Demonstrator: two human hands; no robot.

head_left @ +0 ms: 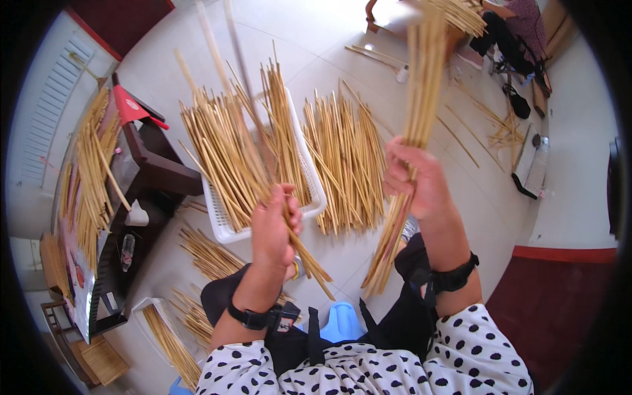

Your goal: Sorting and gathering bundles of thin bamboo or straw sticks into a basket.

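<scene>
My left hand (274, 229) grips a few long thin plant sticks, their far ends blurred and fanned above a white plastic basket (318, 210). In my right hand (414, 175) is a thicker bundle of similar sticks (423, 94), held nearly upright, its lower ends slanting down towards my shoe. Many tan sticks (222, 158) lean inside the basket, partly behind the ones in my left hand. Just right of the basket, a broad pile of sticks (343, 168) lies on the floor, between my two hands.
At left, a dark table (158, 170) carries more sticks (91, 168). A second white basket (170, 316) of sticks stands at lower left, near floor bundles (212, 254). Loose sticks (506, 126) and a dustpan (533, 160) lie at right. Another person (523, 29) sits at upper right.
</scene>
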